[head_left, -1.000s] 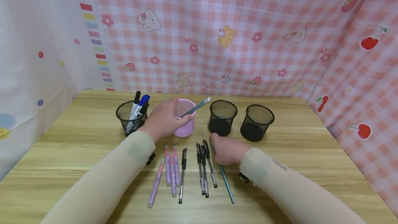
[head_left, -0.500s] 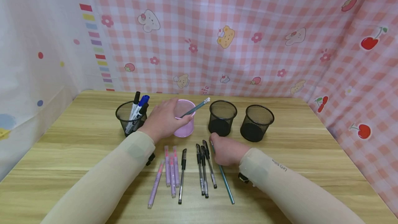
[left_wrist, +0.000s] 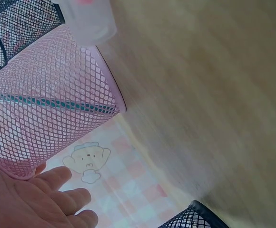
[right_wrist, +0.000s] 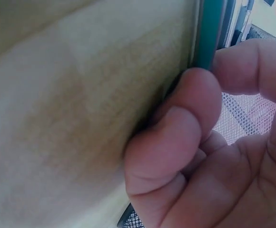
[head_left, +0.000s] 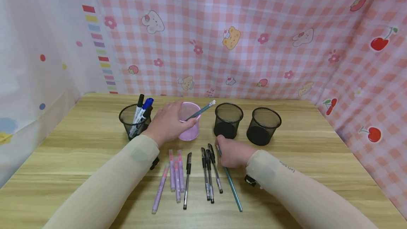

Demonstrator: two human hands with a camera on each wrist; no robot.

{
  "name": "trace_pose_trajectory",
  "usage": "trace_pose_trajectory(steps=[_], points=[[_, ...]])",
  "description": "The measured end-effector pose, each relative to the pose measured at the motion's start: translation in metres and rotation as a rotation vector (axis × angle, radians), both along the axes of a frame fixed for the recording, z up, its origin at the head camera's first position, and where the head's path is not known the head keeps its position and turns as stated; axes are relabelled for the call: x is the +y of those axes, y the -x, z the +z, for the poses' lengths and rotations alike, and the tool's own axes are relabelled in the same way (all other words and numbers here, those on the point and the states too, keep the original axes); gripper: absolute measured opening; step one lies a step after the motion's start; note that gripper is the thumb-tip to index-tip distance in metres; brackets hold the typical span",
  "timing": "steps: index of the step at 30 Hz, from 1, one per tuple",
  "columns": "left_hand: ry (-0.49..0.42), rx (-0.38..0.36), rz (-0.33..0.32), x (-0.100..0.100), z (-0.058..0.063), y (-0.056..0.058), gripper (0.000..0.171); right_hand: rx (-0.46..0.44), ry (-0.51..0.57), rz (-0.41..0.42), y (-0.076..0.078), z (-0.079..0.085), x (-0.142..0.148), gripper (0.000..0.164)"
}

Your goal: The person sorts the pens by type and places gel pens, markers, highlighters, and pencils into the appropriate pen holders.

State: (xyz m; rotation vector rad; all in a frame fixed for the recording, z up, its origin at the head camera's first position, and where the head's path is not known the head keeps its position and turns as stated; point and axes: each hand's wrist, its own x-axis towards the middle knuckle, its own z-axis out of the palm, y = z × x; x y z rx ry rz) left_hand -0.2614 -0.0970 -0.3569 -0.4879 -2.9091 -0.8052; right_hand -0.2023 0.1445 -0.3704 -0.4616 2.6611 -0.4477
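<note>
My left hand [head_left: 168, 121] holds the pink mesh pen cup [head_left: 190, 131] at its rim, thumb in front and fingers round the far side. Inside that cup leans a teal pencil [head_left: 205, 108], its eraser end sticking out over the rim; the left wrist view shows it through the mesh. With thumb and fingers, my right hand [head_left: 233, 153] pinches the upper end of a second teal pencil [head_left: 233, 190] low over the table. In the right wrist view the fingertips [right_wrist: 197, 97] press against this pencil. Its far tip is hidden by the hand.
Two black mesh cups [head_left: 228, 120] [head_left: 264, 125] stand to the right. Another black mesh cup [head_left: 127, 116] with several markers [head_left: 140, 116] is at left. Purple highlighters [head_left: 160, 188] and black-capped gel pens [head_left: 187, 179] lie in front on the wooden table [head_left: 305, 144].
Both hands stay almost where they were. The near end of the right-hand pencil has shifted slightly to the right and toward the front.
</note>
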Motion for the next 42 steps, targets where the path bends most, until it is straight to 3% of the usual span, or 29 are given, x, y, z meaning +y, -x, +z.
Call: trace_pose_trajectory(steps=[16, 35, 42], points=[[0.004, -0.016, 0.002, 0.0, -0.001, 0.0, 0.098, -0.022, 0.098, -0.07, -0.001, 0.003, 0.004, 0.05], [0.012, -0.015, -0.002, -0.001, -0.002, 0.002, 0.095, 0.019, 0.367, -0.144, -0.007, 0.026, 0.018, 0.043], [0.011, -0.015, -0.004, -0.001, 0.0, 0.001, 0.094, 0.109, 0.434, -0.139, -0.011, 0.03, 0.02, 0.043]])
